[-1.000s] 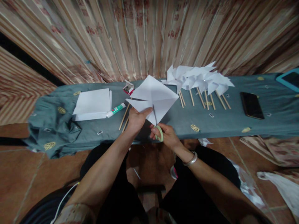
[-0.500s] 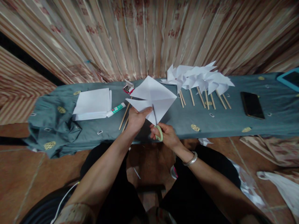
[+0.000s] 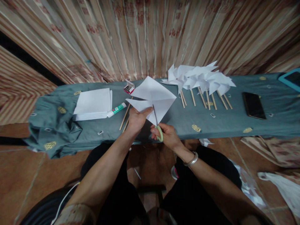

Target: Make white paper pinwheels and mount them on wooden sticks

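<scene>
Striped curtains are hanging behind a low bench draped in a grey-green patterned cloth (image 3: pixel 211 125), where a seated person is cutting paper.

Over its near edge, the left hand (image 3: pixel 137 120) is pinching a square white paper sheet (image 3: pixel 152 97), slit at its corners, while the right hand (image 3: pixel 167 136) is gripping green-handled scissors (image 3: pixel 158 126), blades in the sheet. Lying around are a white paper stack (image 3: pixel 92 103), a glue tube (image 3: pixel 116 110), white paper pinwheels on wooden sticks (image 3: pixel 199 82) and a black phone (image 3: pixel 253 105). No writing is legible.

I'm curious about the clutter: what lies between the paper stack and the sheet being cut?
In the head view, between the stack and the sheet lie a glue tube, a small staple box and wooden sticks.
</scene>
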The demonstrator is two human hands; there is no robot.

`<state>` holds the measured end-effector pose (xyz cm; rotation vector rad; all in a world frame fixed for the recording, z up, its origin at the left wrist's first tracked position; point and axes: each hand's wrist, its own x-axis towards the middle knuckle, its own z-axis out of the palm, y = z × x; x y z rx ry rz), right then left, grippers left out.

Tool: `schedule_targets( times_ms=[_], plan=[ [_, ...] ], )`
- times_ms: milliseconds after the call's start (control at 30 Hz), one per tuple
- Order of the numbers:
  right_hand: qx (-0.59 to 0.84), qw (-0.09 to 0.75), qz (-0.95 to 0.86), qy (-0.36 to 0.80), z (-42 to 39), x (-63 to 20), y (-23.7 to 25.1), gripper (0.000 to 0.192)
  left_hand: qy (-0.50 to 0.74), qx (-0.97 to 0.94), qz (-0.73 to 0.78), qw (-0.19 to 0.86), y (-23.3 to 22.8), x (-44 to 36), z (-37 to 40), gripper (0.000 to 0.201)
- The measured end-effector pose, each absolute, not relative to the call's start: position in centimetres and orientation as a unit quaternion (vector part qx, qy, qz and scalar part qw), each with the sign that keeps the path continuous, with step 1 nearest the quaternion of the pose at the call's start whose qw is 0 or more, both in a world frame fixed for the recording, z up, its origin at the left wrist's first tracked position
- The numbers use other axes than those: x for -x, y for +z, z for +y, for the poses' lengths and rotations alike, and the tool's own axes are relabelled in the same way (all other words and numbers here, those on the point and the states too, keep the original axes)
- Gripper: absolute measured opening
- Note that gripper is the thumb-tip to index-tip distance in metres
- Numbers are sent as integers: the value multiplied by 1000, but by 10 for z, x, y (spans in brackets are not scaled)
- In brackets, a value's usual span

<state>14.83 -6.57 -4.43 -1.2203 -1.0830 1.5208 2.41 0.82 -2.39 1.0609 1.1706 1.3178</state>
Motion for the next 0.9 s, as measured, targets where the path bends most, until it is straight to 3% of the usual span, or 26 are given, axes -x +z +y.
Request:
schedule_targets(
  times_ms=[433,900],
  plan=[
    [485,439,-431,622,-67,-148,-49,44,557,-444,474,517,-27,-24,9,24],
    [461,347,-538,615,-82,-175,-47,48,607,-411,471,491,-19,2,26,40]
  ],
)
